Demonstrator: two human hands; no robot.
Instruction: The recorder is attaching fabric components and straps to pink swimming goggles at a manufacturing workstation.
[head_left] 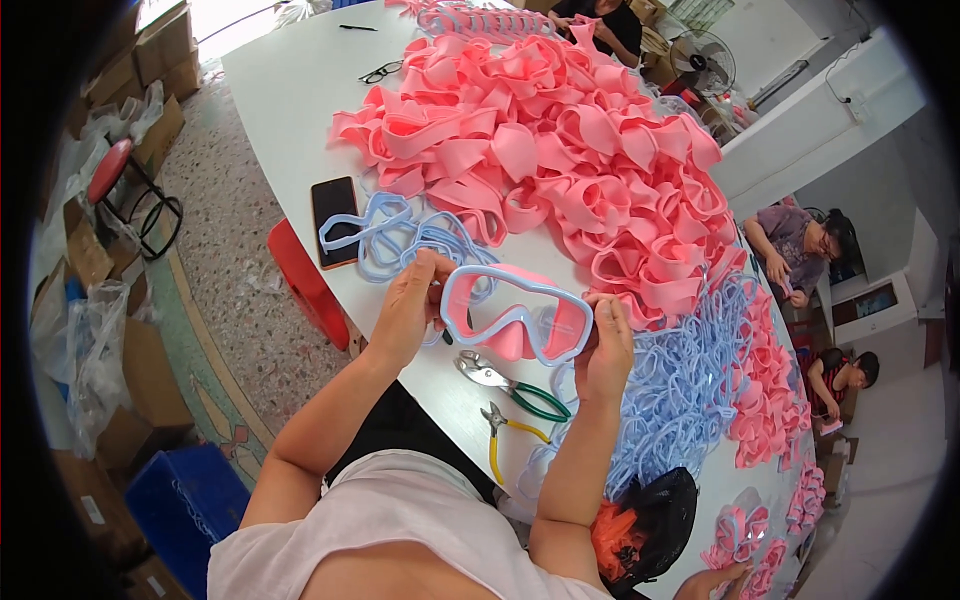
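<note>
A diving mask (512, 340) with a light blue frame and a pink skirt is held up over the near edge of the table, its front tilted toward me. My left hand (407, 308) grips the left side of the frame; my right hand (607, 350) grips the right side. Just below the mask lie pliers with green handles (540, 400) and small cutters with yellow handles (496, 425). Loose light blue frames (385, 235) sit beyond my left hand. To the right of my right hand spreads a tangled pile of light blue frames (670, 385).
A large heap of pink skirts (540, 130) covers the table's far part. Phone (333, 215), glasses (380, 73) and pen (358, 27) lie at left. A red stool (305, 290) touches the left edge; a black bag (665, 520) is at right. Other people work around the table.
</note>
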